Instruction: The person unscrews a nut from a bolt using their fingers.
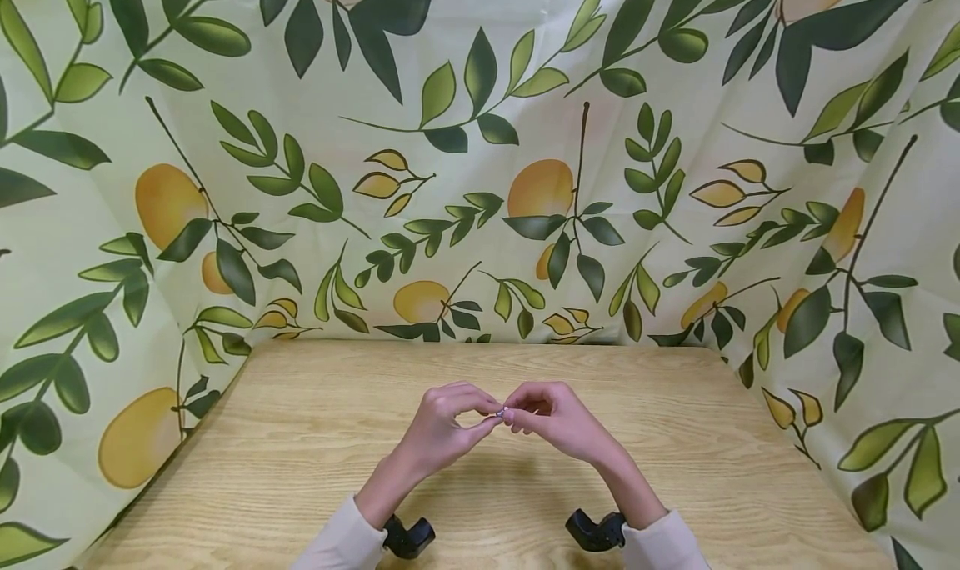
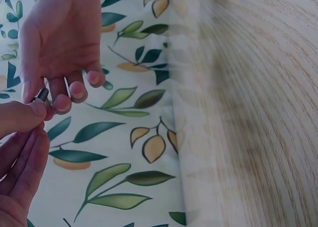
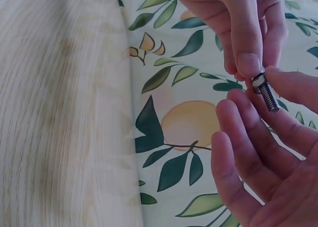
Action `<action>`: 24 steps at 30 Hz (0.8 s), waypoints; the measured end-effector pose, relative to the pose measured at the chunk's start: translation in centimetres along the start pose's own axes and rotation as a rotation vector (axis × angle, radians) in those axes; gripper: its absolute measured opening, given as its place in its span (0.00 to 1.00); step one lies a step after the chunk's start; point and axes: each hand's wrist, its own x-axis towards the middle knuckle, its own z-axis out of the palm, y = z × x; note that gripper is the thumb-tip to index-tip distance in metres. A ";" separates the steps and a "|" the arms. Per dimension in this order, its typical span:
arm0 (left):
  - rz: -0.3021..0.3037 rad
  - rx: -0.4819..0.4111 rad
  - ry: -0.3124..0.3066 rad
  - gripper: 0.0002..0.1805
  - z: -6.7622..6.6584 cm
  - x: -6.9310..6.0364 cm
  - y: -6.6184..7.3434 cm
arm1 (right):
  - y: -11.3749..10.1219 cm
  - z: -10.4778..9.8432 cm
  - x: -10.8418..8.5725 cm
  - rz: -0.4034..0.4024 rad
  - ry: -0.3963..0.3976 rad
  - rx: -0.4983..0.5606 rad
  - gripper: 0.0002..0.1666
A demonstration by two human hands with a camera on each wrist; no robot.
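In the head view a small metal bolt (image 1: 501,413) is held between the fingertips of my left hand (image 1: 438,430) and right hand (image 1: 566,420), above the table. The right wrist view shows the bolt's threaded shank (image 3: 269,98) pointing down and right, a hexagonal part (image 3: 258,81) at its upper end. My left hand (image 3: 243,28) pinches that end from above; my right thumb and index finger lie around the bolt, the other fingers of my right hand (image 3: 278,172) spread loosely. In the left wrist view, the dark bolt end (image 2: 42,94) shows between my left hand (image 2: 22,162) and right hand (image 2: 64,38).
A light wooden table (image 1: 337,387) lies under both hands. Patterned cloth (image 1: 480,220) with leaves and orange fruit stands behind the table and along its sides. Black wrist devices (image 1: 408,538) sit at both sleeves.
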 end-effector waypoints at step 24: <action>0.012 -0.015 0.016 0.07 0.0 -0.1 -0.2 | -0.4 0.0 0.0 0.027 -0.024 0.020 0.11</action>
